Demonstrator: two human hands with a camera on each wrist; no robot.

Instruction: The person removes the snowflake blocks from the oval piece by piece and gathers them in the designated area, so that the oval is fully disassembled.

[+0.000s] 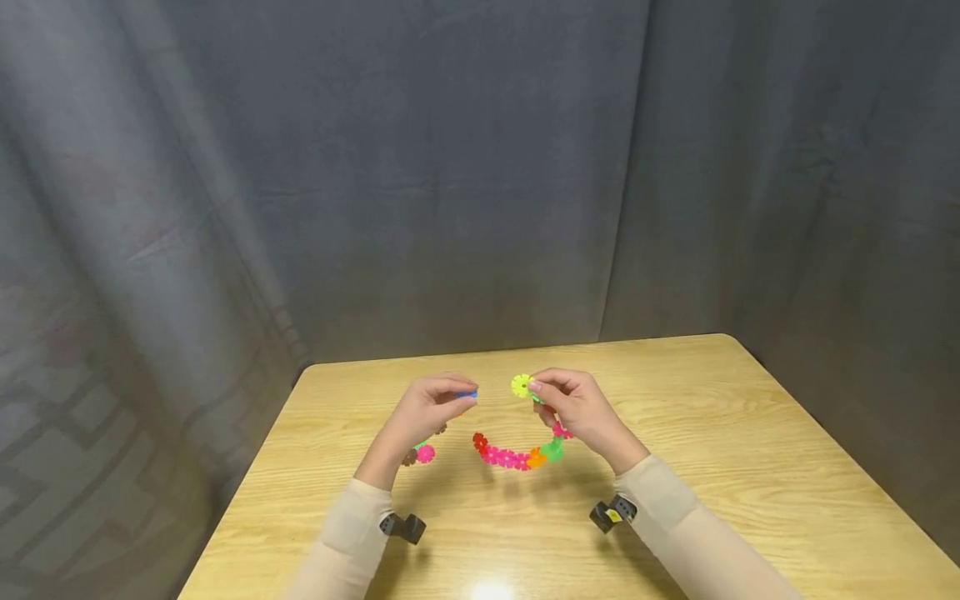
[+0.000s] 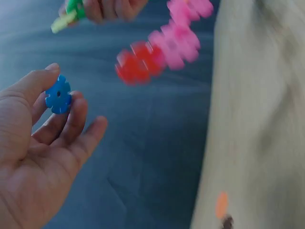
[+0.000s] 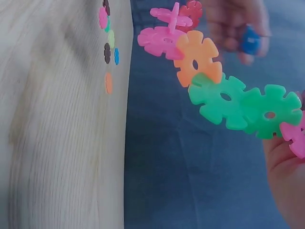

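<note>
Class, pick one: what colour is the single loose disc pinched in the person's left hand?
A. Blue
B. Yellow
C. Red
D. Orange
A: the left hand pinches a single blue disc between thumb and fingers, apart from the linked chain held by the right hand.

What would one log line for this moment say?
left hand: pinches blue disc | right hand: holds disc chain by yellow end | chain hangs above table
</note>
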